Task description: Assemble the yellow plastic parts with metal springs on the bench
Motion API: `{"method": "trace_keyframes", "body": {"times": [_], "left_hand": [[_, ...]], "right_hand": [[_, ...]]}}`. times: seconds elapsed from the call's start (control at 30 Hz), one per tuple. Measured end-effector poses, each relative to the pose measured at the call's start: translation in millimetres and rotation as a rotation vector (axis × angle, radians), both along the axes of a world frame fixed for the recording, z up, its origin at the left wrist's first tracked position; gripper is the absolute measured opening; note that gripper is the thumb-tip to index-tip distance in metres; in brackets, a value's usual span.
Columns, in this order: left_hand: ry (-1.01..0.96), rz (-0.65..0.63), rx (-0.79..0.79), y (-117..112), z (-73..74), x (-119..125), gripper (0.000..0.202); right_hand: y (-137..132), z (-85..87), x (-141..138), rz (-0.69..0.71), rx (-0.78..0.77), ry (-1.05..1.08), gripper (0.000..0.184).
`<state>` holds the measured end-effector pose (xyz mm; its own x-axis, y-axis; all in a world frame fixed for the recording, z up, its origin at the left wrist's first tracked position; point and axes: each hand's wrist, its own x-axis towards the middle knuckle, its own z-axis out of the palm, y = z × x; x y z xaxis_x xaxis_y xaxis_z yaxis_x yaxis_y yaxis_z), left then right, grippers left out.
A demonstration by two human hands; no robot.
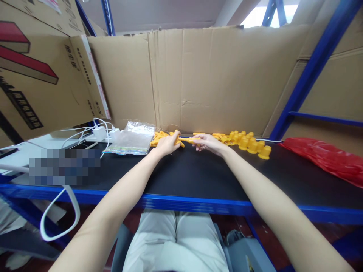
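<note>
A slim yellow plastic piece (187, 139) spans the gap between my hands, above the black tabletop. Its right end is pinched in my right hand (211, 144), which is closed. My left hand (168, 144) has its fingers curled at the left end of the same piece; their exact grip is partly hidden. Around the left fingers lies a heap of yellow plastic pieces (159, 137), partly covered by that hand. Just beyond my right hand are more yellow pieces (218, 135) and several yellow cup-shaped parts (252, 144), many standing on their wide rims.
A clear plastic bag (133, 139) lies left of the heap, near white chargers (100, 133) and cables. Red plastic sheeting (320, 155) lies at the right. Cardboard (221, 79) walls the back; a blue beam (195, 203) edges the front. A large box (42, 75) stands left.
</note>
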<state>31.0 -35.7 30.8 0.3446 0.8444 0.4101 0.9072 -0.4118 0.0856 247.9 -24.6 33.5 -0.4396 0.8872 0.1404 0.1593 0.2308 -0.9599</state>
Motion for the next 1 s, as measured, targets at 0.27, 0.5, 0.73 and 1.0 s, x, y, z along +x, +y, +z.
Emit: {"method": "trace_keyframes", "body": {"times": [0.27,0.5,0.73,1.0], "left_hand": [[-0.094,-0.111,0.093,14,-8.6,-8,0.068],[-0.106,-0.151,0.006,11,-13.0,-6,0.064],[-0.135,-0.187,-0.021,10,-12.4,-5,0.062],[-0.131,-0.194,-0.030,11,-13.1,-5,0.061]], "right_hand": [[13,-1.4,11,-0.225,0.167,0.052,0.040],[34,-9.0,78,-0.931,0.777,-0.512,0.039],[40,-38.4,113,-0.946,0.607,-0.922,0.049],[59,-54.0,125,-0.859,0.433,-0.852,0.067]]}}
